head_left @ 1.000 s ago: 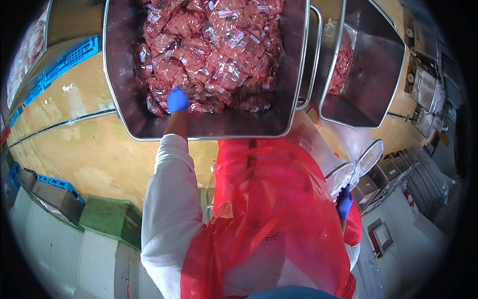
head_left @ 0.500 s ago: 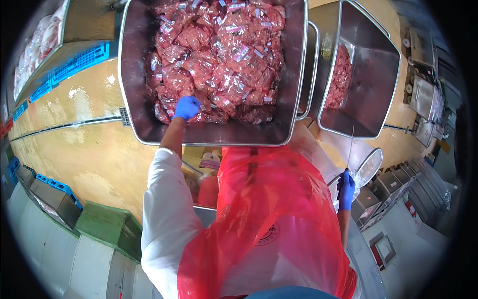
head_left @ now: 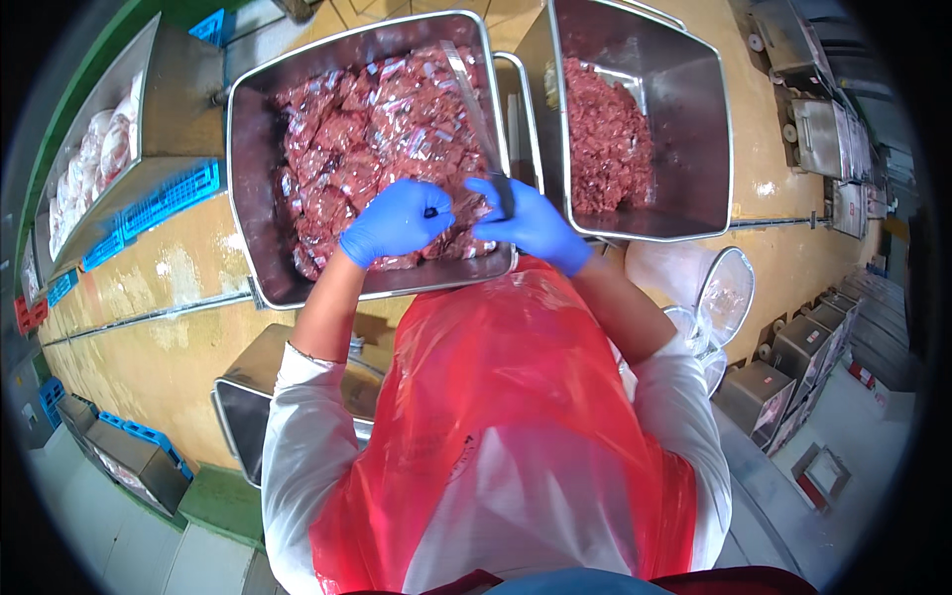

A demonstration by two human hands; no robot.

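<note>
My right hand [head_left: 540,226], in a blue glove, is closed round the dark handle of a long knife [head_left: 470,99]. The blade points away from me, over the right part of a large steel bin [head_left: 260,183]. Packs of red meat [head_left: 342,149] in clear plastic film with small labels fill this bin. Just left of the knife, my gloved left hand [head_left: 402,223] is closed above the near packs. A small dark spot shows at its fist, but I cannot make out what it grips. The two hands are close together, with a narrow gap between them.
Right of the bin stands a second steel bin [head_left: 686,149] with loose red meat pieces [head_left: 605,139]. A clear plastic-lined hoop [head_left: 729,288] is nearer me on that side. At far left, another bin [head_left: 178,99] holds pale wrapped pieces above a blue pallet [head_left: 174,203].
My right hand has come up from my right side to the bin with the knife. My left hand has moved right, toward it. The view has shifted, so both bins appear farther left.
</note>
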